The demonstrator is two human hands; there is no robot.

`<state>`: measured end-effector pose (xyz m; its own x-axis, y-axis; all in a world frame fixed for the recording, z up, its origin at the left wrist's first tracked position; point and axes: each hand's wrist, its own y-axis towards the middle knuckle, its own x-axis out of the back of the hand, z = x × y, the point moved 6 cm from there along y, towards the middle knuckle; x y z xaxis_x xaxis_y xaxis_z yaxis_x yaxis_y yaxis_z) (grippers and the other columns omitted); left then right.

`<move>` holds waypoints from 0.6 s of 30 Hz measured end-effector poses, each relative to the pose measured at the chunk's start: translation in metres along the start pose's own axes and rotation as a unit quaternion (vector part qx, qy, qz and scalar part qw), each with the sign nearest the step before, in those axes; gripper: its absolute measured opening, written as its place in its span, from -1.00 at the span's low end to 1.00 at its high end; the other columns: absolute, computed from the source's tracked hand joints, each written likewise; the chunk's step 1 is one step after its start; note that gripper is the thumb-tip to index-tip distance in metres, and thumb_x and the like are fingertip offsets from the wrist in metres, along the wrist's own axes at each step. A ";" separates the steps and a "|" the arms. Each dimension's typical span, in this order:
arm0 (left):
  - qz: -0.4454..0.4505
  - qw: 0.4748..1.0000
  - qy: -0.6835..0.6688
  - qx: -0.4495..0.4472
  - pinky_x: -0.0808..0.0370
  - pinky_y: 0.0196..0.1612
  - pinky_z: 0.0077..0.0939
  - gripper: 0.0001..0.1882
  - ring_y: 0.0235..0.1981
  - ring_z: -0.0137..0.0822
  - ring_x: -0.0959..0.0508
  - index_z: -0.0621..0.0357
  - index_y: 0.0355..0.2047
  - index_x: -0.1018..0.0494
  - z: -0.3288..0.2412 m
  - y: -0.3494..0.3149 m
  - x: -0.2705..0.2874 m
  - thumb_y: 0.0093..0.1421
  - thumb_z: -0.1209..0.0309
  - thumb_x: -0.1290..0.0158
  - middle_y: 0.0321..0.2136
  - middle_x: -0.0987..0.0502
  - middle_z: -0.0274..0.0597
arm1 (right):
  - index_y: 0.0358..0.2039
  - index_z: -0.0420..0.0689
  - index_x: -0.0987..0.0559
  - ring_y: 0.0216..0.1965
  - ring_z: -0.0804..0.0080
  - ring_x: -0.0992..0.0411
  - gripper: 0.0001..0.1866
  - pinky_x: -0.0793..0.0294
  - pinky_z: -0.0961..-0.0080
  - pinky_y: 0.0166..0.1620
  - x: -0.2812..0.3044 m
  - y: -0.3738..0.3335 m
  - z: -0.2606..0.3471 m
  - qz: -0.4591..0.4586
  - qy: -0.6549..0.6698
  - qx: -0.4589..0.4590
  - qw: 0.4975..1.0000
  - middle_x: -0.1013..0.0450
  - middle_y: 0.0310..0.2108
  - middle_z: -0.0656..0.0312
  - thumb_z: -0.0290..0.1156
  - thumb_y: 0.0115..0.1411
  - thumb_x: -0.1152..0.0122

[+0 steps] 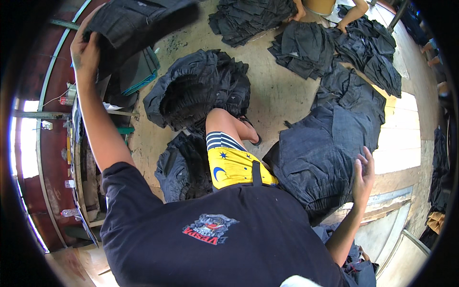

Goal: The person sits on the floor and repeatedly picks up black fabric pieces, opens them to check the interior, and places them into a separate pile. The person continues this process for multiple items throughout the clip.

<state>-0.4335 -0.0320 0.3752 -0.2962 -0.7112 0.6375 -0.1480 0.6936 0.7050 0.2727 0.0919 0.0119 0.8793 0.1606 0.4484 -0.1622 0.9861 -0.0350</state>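
Two hands work the dark shorts: left hand [85,48] grips a folded pair [138,21] raised over the floor's left edge; right hand [363,174] spreads flat on the stack [325,153] beside the knee, likely mid-sorting; placing needs care.

The person wears a dark navy short-sleeved cotton T-shirt [215,248] that fills the lower middle of the view, its sleeve hem ending high on the upper arm. On the chest sits a small printed emblem [209,228] in red, grey and white, a shield-like shape with red lettering beneath it. Below the shirt show bright yellow shorts [234,166] printed with a dark blue crescent and small blue stars, finished at the leg with a band of navy and white stripes [223,140]. A dark sandal strap [253,131] crosses the foot. Both forearms are bare, with no watch, glove or band on the left hand [83,50] or the right hand [363,174].
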 end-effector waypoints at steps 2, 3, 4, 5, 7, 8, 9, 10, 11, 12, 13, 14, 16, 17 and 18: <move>0.050 0.994 0.096 -0.010 -0.38 0.40 -0.36 -0.52 0.29 -0.22 -0.57 0.20 0.32 -0.54 0.026 -0.019 0.008 0.41 0.61 -0.02 0.21 -0.65 -0.08 | 0.40 -0.13 -0.49 0.21 0.24 -0.49 -0.51 -0.52 0.31 0.21 0.017 0.003 -0.012 -0.021 -0.036 -0.001 0.999 -0.48 0.31 0.09 -0.44 0.50 -0.19; 0.076 0.989 0.125 -0.001 -0.37 0.41 -0.36 -0.52 0.31 -0.20 -0.56 0.19 0.32 -0.54 0.045 -0.036 -0.001 0.41 0.60 -0.03 0.22 -0.64 -0.07 | 0.40 -0.14 -0.49 0.21 0.23 -0.48 -0.51 -0.53 0.31 0.22 0.026 0.004 -0.019 -0.043 -0.063 -0.012 0.997 -0.48 0.31 0.09 -0.42 0.50 -0.20; 0.108 0.983 0.147 -0.003 -0.36 0.42 -0.35 -0.51 0.34 -0.17 -0.55 0.18 0.33 -0.53 0.067 -0.053 -0.020 0.41 0.59 -0.05 0.24 -0.63 -0.05 | 0.40 -0.15 -0.49 0.22 0.21 -0.48 -0.51 -0.54 0.31 0.22 0.029 0.003 -0.025 -0.052 -0.014 -0.013 0.998 -0.48 0.31 0.09 -0.40 0.50 -0.22; 0.142 0.980 0.135 0.020 -0.35 0.44 -0.31 -0.49 0.38 -0.13 -0.51 0.15 0.33 -0.54 0.088 -0.083 -0.040 0.37 0.60 -0.08 0.26 -0.62 -0.03 | 0.40 -0.16 -0.49 0.23 0.19 -0.49 -0.50 -0.54 0.31 0.23 0.037 0.003 -0.035 -0.077 0.026 -0.044 0.996 -0.48 0.31 0.08 -0.38 0.50 -0.24; 0.158 0.976 0.113 0.097 -0.30 0.50 -0.26 -0.33 0.39 -0.13 -0.50 0.16 0.32 -0.55 0.134 -0.151 -0.084 0.22 0.80 0.09 0.27 -0.61 0.01 | 0.41 -0.21 -0.46 0.29 0.14 -0.49 -0.45 -0.53 0.24 0.28 0.052 0.001 -0.045 -0.081 -0.012 -0.041 0.996 -0.46 0.36 0.05 -0.31 0.50 -0.26; 0.216 0.950 0.153 0.163 -0.26 0.52 -0.26 -0.27 0.43 -0.11 -0.46 0.21 0.35 -0.51 0.157 -0.190 -0.105 0.16 0.81 0.15 0.34 -0.55 0.00 | 0.40 -0.20 -0.47 0.28 0.13 -0.50 -0.46 -0.53 0.24 0.27 0.059 -0.002 -0.052 -0.093 -0.049 -0.053 0.993 -0.47 0.35 0.04 -0.30 0.49 -0.27; 0.283 0.919 0.192 0.198 -0.23 0.54 -0.25 -0.24 0.46 -0.05 -0.43 0.26 0.35 -0.50 0.173 -0.231 -0.125 0.11 0.81 0.20 0.36 -0.53 0.06 | 0.39 -0.19 -0.49 0.28 0.12 -0.51 -0.46 -0.53 0.23 0.27 0.063 -0.002 -0.054 -0.094 -0.068 -0.030 0.993 -0.48 0.34 0.02 -0.28 0.48 -0.28; 0.349 0.886 0.165 0.256 -0.21 0.56 -0.23 -0.28 0.46 0.01 -0.41 0.24 0.30 -0.54 0.186 -0.273 -0.146 0.11 0.76 0.16 0.32 -0.54 0.14 | 0.38 -0.19 -0.50 0.27 0.11 -0.52 -0.45 -0.52 0.22 0.27 0.068 -0.004 -0.063 -0.095 -0.114 -0.071 0.986 -0.51 0.32 0.01 -0.25 0.48 -0.29; 0.378 0.869 0.158 0.276 -0.15 0.57 -0.21 -0.27 0.52 0.07 -0.32 0.22 0.36 -0.48 0.190 -0.306 -0.159 0.13 0.71 0.15 0.39 -0.47 0.17 | 0.37 -0.19 -0.51 0.26 0.11 -0.52 -0.45 -0.52 0.21 0.27 0.070 -0.004 -0.066 -0.090 -0.149 -0.054 0.983 -0.53 0.29 0.00 -0.22 0.47 -0.30; 0.348 0.897 0.143 0.232 -0.14 0.58 -0.17 -0.25 0.54 0.11 -0.26 0.20 0.41 -0.42 0.186 -0.312 -0.160 0.15 0.68 0.13 0.43 -0.40 0.16 | 0.36 -0.21 -0.52 0.24 0.07 -0.54 -0.42 -0.50 0.22 0.29 0.071 -0.005 -0.074 -0.090 -0.161 -0.080 0.980 -0.58 0.22 -0.07 -0.14 0.46 -0.30; 0.324 0.907 0.153 0.220 -0.12 0.58 -0.14 -0.23 0.56 0.16 -0.21 0.18 0.46 -0.37 0.181 -0.316 -0.162 0.17 0.64 0.11 0.48 -0.34 0.16 | 0.37 -0.25 -0.51 0.22 0.02 -0.56 -0.36 -0.49 0.24 0.29 0.071 -0.008 -0.085 -0.067 -0.172 -0.133 0.974 -0.60 0.18 -0.14 -0.06 0.47 -0.28; 0.331 0.898 0.209 0.199 -0.13 0.58 -0.10 -0.22 0.57 0.20 -0.17 0.17 0.48 -0.33 0.173 -0.315 -0.167 0.17 0.62 0.11 0.50 -0.30 0.14 | 0.36 -0.30 -0.50 0.21 0.01 -0.57 -0.32 -0.49 0.25 0.28 0.068 -0.011 -0.092 -0.054 -0.181 -0.161 0.969 -0.60 0.16 -0.20 0.00 0.48 -0.26; 0.297 0.853 0.371 0.215 -0.18 0.56 -0.05 -0.22 0.56 0.27 -0.17 0.14 0.49 -0.29 0.142 -0.302 -0.173 0.20 0.58 0.03 0.52 -0.26 0.14 | 0.32 -0.43 -0.49 0.17 -0.01 -0.60 -0.14 -0.53 0.26 0.23 0.069 -0.019 -0.103 -0.034 -0.251 -0.214 0.943 -0.61 0.10 -0.30 0.20 0.44 -0.25; 0.261 0.889 0.333 0.174 -0.20 0.55 -0.06 -0.25 0.53 0.26 -0.22 0.15 0.46 -0.33 0.109 -0.291 -0.192 0.21 0.56 -0.02 0.49 -0.30 0.15 | 0.31 -0.44 -0.49 0.12 0.00 -0.62 -0.11 -0.55 0.25 0.20 0.068 -0.023 -0.108 -0.019 -0.267 -0.235 0.934 -0.62 0.07 -0.31 0.23 0.42 -0.25; 0.216 0.923 0.294 0.123 -0.23 0.54 -0.07 -0.29 0.50 0.26 -0.27 0.15 0.44 -0.37 0.072 -0.272 -0.211 0.22 0.54 -0.07 0.46 -0.34 0.16 | 0.30 -0.46 -0.49 0.07 0.00 -0.64 -0.07 -0.57 0.25 0.18 0.068 -0.026 -0.111 -0.001 -0.283 -0.260 0.923 -0.62 0.05 -0.32 0.27 0.40 -0.26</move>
<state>-0.3982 -0.0625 0.0268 0.1753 -0.2505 0.9521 -0.3666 0.8809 0.2993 0.3863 0.0821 -0.0562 0.4801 0.2558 0.8391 0.2050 0.8974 -0.3908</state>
